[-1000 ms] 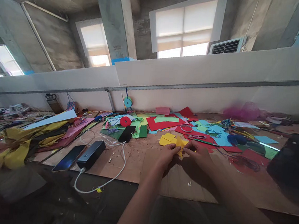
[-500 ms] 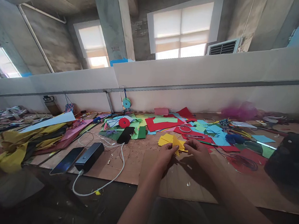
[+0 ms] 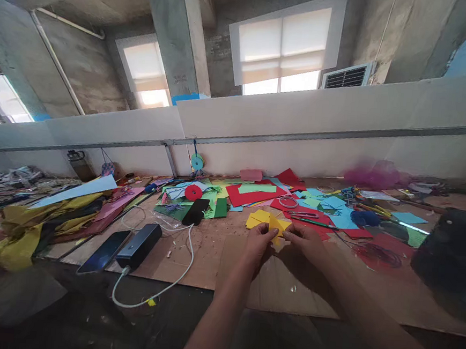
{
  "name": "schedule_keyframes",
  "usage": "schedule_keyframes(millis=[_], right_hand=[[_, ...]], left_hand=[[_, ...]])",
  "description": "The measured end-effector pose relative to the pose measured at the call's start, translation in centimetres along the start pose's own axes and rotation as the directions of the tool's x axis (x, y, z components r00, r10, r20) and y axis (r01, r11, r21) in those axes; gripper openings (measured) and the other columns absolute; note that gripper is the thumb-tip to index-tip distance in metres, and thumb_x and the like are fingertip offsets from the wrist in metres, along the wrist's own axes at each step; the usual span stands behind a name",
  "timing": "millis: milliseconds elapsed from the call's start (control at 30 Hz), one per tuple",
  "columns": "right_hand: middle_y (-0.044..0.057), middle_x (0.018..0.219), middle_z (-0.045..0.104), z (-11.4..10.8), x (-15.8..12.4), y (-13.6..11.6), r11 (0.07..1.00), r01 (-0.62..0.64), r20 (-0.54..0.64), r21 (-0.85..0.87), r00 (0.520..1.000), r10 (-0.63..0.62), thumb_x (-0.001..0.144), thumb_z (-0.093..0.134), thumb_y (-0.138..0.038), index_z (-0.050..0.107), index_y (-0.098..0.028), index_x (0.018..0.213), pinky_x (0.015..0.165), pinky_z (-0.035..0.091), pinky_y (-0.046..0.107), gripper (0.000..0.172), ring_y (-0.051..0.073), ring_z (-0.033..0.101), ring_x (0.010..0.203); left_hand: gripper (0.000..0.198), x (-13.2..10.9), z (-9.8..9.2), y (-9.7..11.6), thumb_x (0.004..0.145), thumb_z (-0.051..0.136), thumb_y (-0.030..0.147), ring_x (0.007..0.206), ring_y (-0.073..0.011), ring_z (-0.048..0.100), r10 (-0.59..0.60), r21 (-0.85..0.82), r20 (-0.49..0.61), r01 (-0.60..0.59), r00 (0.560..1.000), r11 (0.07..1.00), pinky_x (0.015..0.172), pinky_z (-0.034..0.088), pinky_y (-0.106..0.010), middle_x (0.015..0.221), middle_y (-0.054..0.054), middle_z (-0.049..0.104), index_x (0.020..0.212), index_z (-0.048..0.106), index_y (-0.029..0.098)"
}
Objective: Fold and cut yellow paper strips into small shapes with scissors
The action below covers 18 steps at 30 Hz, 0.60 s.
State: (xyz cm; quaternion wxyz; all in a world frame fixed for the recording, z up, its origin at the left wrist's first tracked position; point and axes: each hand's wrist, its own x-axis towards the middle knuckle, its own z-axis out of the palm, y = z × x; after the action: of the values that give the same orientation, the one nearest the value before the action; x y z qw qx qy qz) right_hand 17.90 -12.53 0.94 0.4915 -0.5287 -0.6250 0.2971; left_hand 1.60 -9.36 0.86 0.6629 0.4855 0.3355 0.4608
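Pinched between both of my hands is a piece of yellow paper (image 3: 276,224), held up a little over the cardboard-covered table. My left hand (image 3: 259,242) grips its left side, thumb toward me. On its right side, my right hand (image 3: 303,239) has thumb and fingertips closed on the paper. More yellow paper pieces (image 3: 257,218) lie just behind my left hand, and part of them is hidden. Red paper (image 3: 314,215) with a pair of scissors (image 3: 303,214) and a green pencil-like stick lies right behind my right hand.
A phone (image 3: 104,251), a black power bank (image 3: 139,244) and a white cable (image 3: 189,254) lie to the left. Another dark phone (image 3: 196,211) rests near a red disc (image 3: 193,193). Blue paper (image 3: 344,218) is at the right, beside a black bag (image 3: 451,251). A white partition (image 3: 269,118) stands behind.
My right hand has moved slightly left, closer to my left hand, and now pinches the yellow paper's right side. My left hand has stayed nearly in place.
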Motion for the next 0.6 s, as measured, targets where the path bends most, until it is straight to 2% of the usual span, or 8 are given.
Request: schedule_keyframes(millis=[133, 367, 600], right_hand=[[-0.001, 0.068, 0.059, 0.18, 0.0, 0.05, 1.0, 0.003, 0.042, -0.004, 0.999, -0.003, 0.077, 0.062, -0.047, 0.061, -0.021, 0.072, 0.059, 0.039, 0.028, 0.027, 0.017, 0.052, 0.065], [-0.002, 0.065, 0.058, 0.1, 0.07, 0.11, 1.0, 0.005, 0.056, -0.029, 0.998, -0.003, 0.077, 0.062, -0.044, 0.059, -0.022, 0.067, 0.061, 0.037, 0.029, 0.025, 0.017, 0.051, 0.064], [-0.002, 0.065, 0.058, 0.16, 0.18, 0.57, 1.0, 0.015, 0.074, -0.005, 0.997, -0.015, 0.077, 0.062, -0.045, 0.058, -0.021, 0.067, 0.059, 0.038, 0.028, 0.026, 0.016, 0.051, 0.062]], left_hand=[[0.046, -0.25, 0.17, 0.25, 0.051, 0.084, 0.046, 0.058, -0.0104, 0.053, -0.002, -0.009, -0.003, 0.002, 1.0, 1.0, 0.055, 0.042, -0.023, 0.074, -0.002, 0.064, 0.08, 0.067, 0.015], [0.037, -0.18, 0.09, 0.28, 0.053, 0.084, 0.041, 0.052, -0.0096, 0.051, -0.009, 0.018, 0.019, 0.009, 1.0, 1.0, 0.052, 0.04, -0.022, 0.063, 0.0, 0.06, 0.071, 0.065, 0.015], [0.042, -0.05, 0.0, 0.05, 0.052, 0.084, 0.046, 0.057, -0.011, 0.053, 0.017, 0.021, 0.033, -0.018, 0.999, 1.0, 0.054, 0.041, -0.023, 0.069, -0.002, 0.062, 0.071, 0.065, 0.015]])
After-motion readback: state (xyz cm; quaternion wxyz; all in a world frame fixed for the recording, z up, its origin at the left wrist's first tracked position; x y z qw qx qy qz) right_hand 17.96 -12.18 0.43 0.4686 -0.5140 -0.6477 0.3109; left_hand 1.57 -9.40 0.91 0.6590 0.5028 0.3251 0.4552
